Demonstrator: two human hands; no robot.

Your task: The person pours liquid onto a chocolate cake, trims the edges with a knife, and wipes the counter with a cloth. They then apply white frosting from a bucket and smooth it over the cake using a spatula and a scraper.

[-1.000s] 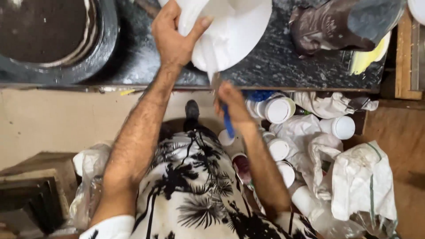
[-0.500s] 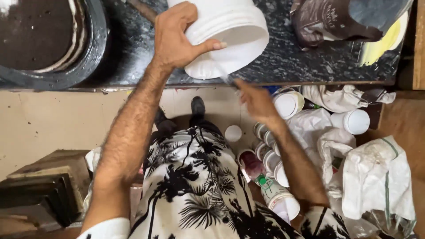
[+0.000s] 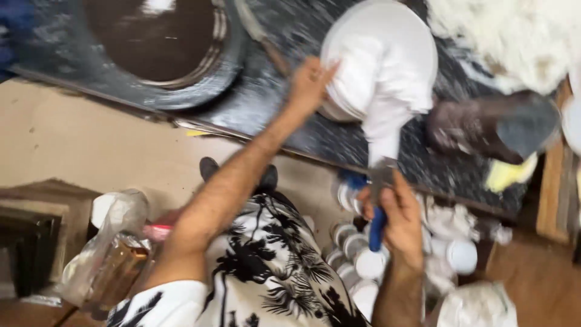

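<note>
- Since half a second ago the view has swung and tilted: the counter (image 3: 290,121) now runs slantwise, and the pan (image 3: 157,48) sits further toward the middle of the picture.
- The bucket (image 3: 387,54), then held tipped with its mouth toward the camera, is now tilted over more, and a white stream (image 3: 382,136) runs from its lip.
- The right hand (image 3: 396,221), loose and blurred before, now sits under that stream, closed around a blue-handled scraper (image 3: 377,227).
- The left hand (image 3: 308,85) is at the bucket's left rim as before, fingers pressed against the wall, thumb side hidden.
- The bucket is white, round and plastic, smeared inside with thick white paste; it is over the counter's middle, right of the pan.
- The scraper's metal blade (image 3: 382,172) meets the lower end of the stream, just over the counter's front edge; the handle points down toward the floor.
- The counter is dark speckled stone; on it are the black round pan at left, a white fluffy heap (image 3: 514,36) at upper right, and a dark brown container (image 3: 484,124) with a yellow sponge (image 3: 508,172) beside it.
- Below, a beige floor (image 3: 91,139), a clear bag (image 3: 109,242) at lower left, and a cluster of white-capped jars (image 3: 363,260) beneath the right hand.
- The person wears a white shirt (image 3: 266,272) with a black palm print.
</note>
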